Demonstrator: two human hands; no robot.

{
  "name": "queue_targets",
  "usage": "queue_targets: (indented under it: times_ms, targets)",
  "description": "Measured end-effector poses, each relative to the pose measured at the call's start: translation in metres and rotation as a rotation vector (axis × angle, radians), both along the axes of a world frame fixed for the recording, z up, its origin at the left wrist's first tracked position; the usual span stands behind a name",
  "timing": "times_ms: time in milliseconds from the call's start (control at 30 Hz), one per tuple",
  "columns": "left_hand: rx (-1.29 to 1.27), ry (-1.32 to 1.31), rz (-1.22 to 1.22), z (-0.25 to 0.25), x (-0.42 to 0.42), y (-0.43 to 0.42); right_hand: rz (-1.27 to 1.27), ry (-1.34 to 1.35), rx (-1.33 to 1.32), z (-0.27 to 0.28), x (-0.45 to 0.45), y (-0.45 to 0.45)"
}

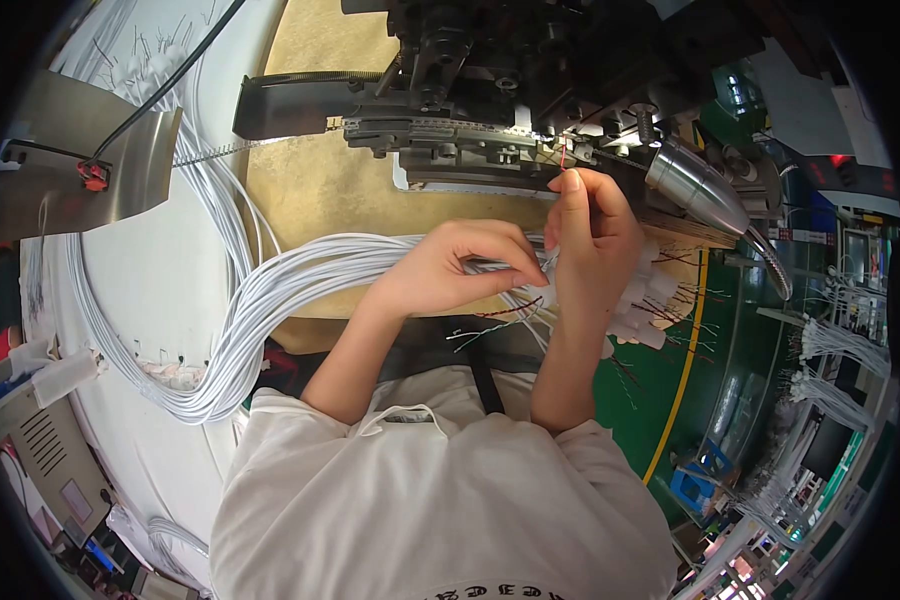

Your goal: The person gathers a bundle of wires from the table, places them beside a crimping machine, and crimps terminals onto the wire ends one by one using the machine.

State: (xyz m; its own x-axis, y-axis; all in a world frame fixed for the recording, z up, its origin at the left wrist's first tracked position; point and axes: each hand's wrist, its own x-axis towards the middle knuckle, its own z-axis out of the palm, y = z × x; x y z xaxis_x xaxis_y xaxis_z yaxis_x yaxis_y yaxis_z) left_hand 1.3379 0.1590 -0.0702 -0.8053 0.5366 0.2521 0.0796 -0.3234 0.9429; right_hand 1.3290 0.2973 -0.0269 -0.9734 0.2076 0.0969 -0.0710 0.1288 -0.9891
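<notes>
My right hand point(598, 225) is raised at the front of a dark crimping machine point(460, 90). Its thumb and index finger pinch a thin red wire point(564, 156), whose tip points up into the machine's working area. Just to the left, my left hand point(462, 262) is closed, thumb and fingertips together on a white cable near its stripped end. Below both hands runs a thick bundle of white cables point(300, 275). Loose twisted wires point(500, 318) in dark red and green hang beneath my left fingers. White cable ends point(650, 300) with splayed wires lie behind my right wrist.
A metal strip point(220, 152) feeds into the machine from a bent steel plate point(80, 150) on the left. A silver lamp point(698, 188) on a flexible neck stands close to my right hand. More cables point(840, 350) hang on a rack at the far right.
</notes>
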Motion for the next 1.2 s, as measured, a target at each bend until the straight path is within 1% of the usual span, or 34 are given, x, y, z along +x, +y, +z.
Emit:
queue_targets:
  times_ms: [233, 333, 433, 533, 633, 733, 833, 933, 1033, 1133, 1200]
  targets:
    - [-0.010, 0.006, -0.002, 0.001, 0.000, 0.000, 0.014, 0.069, 0.006, 0.001, 0.001, -0.001]
    - [-0.010, 0.001, -0.002, 0.001, 0.001, 0.001, -0.033, 0.188, 0.159, 0.000, 0.001, -0.001]
    - [-0.028, -0.012, -0.011, 0.000, 0.002, -0.001, -0.056, 0.365, 0.366, -0.007, 0.000, 0.002]
    - [-0.009, 0.023, -0.010, -0.001, 0.001, -0.001, -0.128, 0.431, 0.389, -0.010, 0.001, -0.002]
    - [-0.003, 0.025, -0.006, -0.002, 0.000, -0.001, -0.158, 0.382, 0.399, -0.011, 0.002, -0.002]
    - [-0.017, 0.026, 0.012, -0.003, 0.000, -0.002, -0.179, 0.402, 0.431, -0.014, 0.001, -0.005]
    - [-0.004, 0.019, 0.034, -0.001, 0.001, -0.001, -0.226, 0.352, 0.316, -0.010, 0.004, -0.010]
    - [-0.017, 0.008, 0.042, -0.001, 0.001, -0.002, -0.266, 0.362, 0.312, -0.013, 0.003, -0.011]
    - [-0.017, 0.010, 0.037, -0.002, 0.001, -0.002, -0.257, 0.342, 0.387, -0.015, 0.001, -0.010]
    - [0.036, -0.037, 0.033, -0.004, 0.002, -0.001, -0.223, 0.337, 0.471, -0.009, 0.001, -0.014]
    - [0.072, -0.095, 0.022, -0.005, 0.003, 0.000, -0.195, 0.345, 0.446, -0.010, -0.001, -0.017]
